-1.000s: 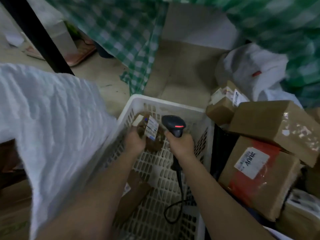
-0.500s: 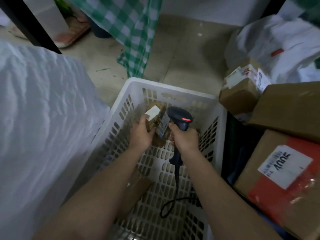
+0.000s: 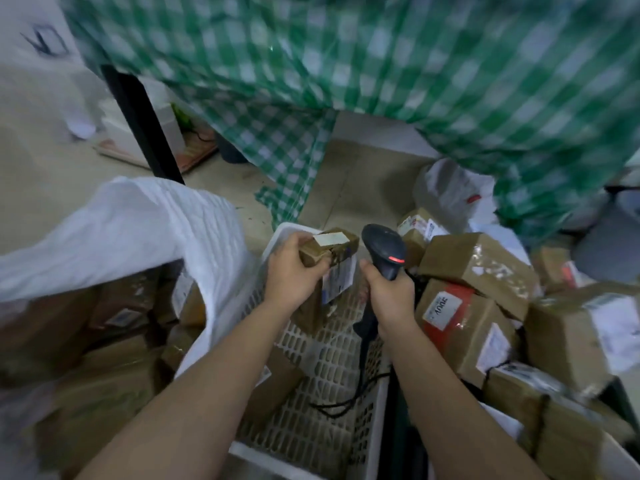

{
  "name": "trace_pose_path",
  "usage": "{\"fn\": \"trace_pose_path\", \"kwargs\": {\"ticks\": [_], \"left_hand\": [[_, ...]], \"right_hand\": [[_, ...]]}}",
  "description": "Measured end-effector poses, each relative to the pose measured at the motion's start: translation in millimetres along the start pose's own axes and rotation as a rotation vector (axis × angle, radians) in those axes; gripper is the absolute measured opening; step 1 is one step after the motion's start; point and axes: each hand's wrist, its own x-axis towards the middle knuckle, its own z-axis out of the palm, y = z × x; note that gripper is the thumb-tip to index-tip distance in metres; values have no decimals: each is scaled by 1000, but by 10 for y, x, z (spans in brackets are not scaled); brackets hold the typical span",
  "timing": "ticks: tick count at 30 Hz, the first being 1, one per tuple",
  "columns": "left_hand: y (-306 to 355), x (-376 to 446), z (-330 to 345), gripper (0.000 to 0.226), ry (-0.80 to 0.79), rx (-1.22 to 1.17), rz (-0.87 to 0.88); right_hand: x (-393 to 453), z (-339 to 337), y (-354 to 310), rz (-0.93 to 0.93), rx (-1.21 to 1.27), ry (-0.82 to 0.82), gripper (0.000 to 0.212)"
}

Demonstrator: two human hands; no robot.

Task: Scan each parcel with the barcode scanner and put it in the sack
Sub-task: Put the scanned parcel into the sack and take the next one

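Left hand (image 3: 289,278) fingers curled round small parcel (image 3: 329,249), held above white basket (image 3: 311,341). Right hand (image 3: 389,299) wrapped round scanner (image 3: 384,252), red light on. Label hangs facing scanner, so tilt it flat imo. Sack (image 3: 145,220) mouth open just left, room there. Box pile (image 3: 478,265) crowds right.

Small brown cardboard parcel (image 3: 329,249): white label on top, held above the white basket. Black barcode scanner (image 3: 384,251): red indicator lit, upright, just beside parcel. White sack (image 3: 138,223): open, left, containing parcels.
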Motion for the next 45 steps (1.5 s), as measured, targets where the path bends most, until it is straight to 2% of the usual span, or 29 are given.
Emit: {"fn": "trace_pose_path", "kwargs": {"ticks": [3, 7, 9, 14, 16, 19, 22, 24, 27, 30, 33, 39, 41, 45], "left_hand": [[454, -270, -440, 46, -76, -139, 42], [860, -651, -1031, 44, -194, -158, 125], [937, -814, -1278, 48, -197, -161, 141], [970, -1054, -1810, 46, -248, -273, 63], [955, -1138, -1951, 37, -279, -354, 35], [917, -1261, -2047, 31, -265, -413, -2], [878, -1364, -2062, 36, -159, -485, -41], [853, -1432, -2077, 42, -141, -477, -91], [756, -1581, -2150, 44, -242, -417, -168], [605, -1681, -2178, 42, -390, -431, -173], [566, -1727, -2139, 52, -470, -418, -137], [454, -1541, -2340, 80, -321, -366, -112], [412, -1472, -2489, 79, -244, -291, -82], [280, -1399, -2760, 63, -111, -251, -72]], "right_hand": [[-392, -206, -311, -82, 26, 24, 34], [-857, -399, -584, -141, 18, -12, 37], [-1058, -481, -673, -187, 10, -70, 37], [-1381, -582, -832, -247, -18, -263, 16], [-1511, -566, -860, -223, -7, -356, 22], [-1655, -471, -818, -223, 11, -445, 42], [-1734, -349, -791, -233, 30, -427, 25], [-1759, -261, -785, -225, 69, -409, 17], [-1792, -85, -799, -169, 138, -361, 12], [-1787, 36, -820, -72, 222, -290, 28], [-1757, 62, -815, -54, 243, -253, 29], [-1629, -27, -800, -132, 22, -242, 26], [-1625, -38, -783, -223, -104, -280, 34], [-1771, -16, -847, -460, -500, -439, 16]]}}
